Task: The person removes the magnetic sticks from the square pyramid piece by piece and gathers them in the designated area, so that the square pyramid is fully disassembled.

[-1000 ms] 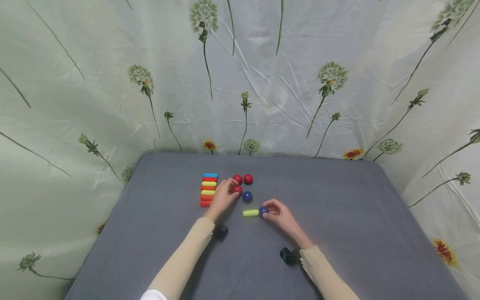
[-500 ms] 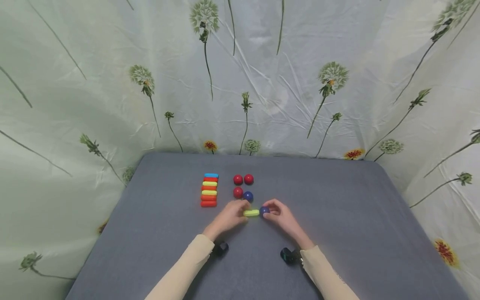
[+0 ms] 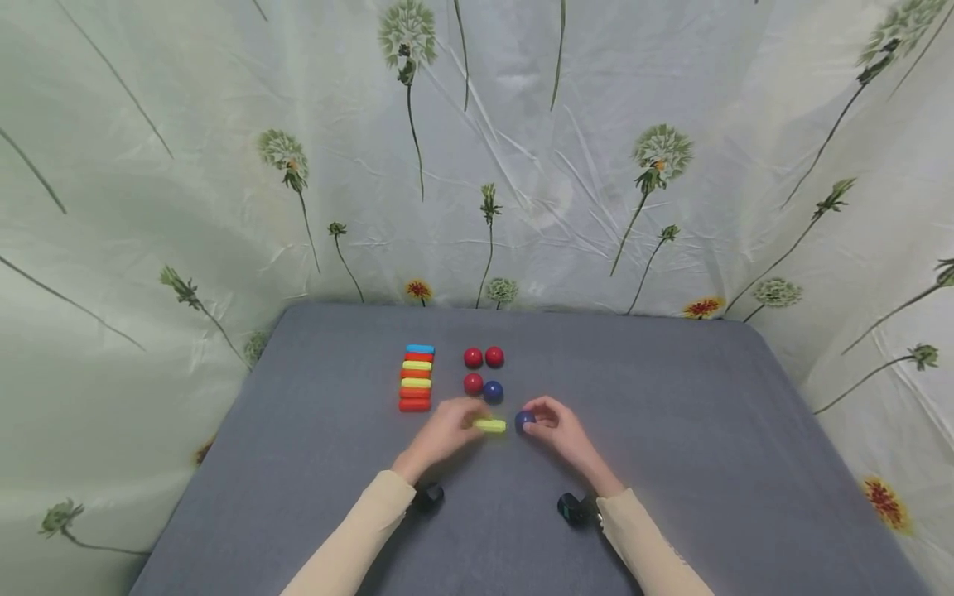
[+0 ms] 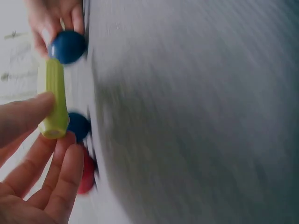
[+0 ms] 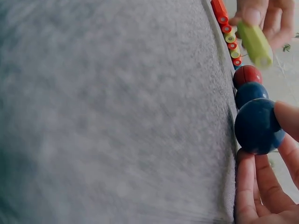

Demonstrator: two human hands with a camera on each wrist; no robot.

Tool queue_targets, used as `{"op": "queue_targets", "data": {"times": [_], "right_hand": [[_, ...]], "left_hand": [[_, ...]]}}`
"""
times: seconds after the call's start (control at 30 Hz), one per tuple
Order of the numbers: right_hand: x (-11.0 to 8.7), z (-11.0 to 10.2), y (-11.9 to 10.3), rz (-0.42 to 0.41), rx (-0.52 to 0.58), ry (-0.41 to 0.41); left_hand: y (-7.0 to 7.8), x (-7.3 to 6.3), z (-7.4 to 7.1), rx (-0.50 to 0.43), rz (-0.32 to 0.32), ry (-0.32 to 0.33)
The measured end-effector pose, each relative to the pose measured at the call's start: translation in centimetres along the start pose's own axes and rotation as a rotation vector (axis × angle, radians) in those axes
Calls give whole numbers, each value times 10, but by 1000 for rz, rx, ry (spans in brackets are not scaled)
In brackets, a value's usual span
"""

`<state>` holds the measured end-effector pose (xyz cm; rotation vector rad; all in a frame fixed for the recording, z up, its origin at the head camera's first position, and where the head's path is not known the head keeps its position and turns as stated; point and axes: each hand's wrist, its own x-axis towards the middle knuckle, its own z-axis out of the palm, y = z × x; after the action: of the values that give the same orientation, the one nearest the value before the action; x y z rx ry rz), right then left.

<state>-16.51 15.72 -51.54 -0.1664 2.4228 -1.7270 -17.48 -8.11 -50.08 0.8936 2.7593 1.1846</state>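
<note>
At centre frame, the left hand [image 3: 441,432] pinches one end of a yellow-green stick [image 3: 489,425] between thumb and fingers. Just right, the right hand [image 3: 561,430] grips a blue ball [image 3: 524,420] with curled fingers. Beyond lie a second blue ball [image 3: 493,391], three red balls [image 3: 483,358] and, further left, a row of coloured sticks [image 3: 416,378] on the grey table [image 3: 671,430].

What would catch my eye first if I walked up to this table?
Probably the two hands at the middle of the grey table: the left hand pinches a yellow-green stick, and the right hand holds a blue ball just beside it. Behind them sit a neat row of coloured sticks and a small cluster of three red balls with another blue ball.
</note>
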Motion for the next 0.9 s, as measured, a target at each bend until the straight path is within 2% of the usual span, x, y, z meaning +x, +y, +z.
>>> {"op": "queue_targets", "data": {"times": [0.17, 0.37, 0.63, 0.9], "right_hand": [[5, -1, -2, -4, 17, 29], [17, -1, -4, 2, 26, 60], [41, 3, -9, 13, -34, 118], [61, 10, -17, -11, -85, 150]], "left_hand": [[-18, -19, -22, 27, -33, 102], [-37, -39, -44, 59, -143, 205], [-49, -47, -54, 112, -260, 225], [-48, -46, -54, 147, -305, 244]]}}
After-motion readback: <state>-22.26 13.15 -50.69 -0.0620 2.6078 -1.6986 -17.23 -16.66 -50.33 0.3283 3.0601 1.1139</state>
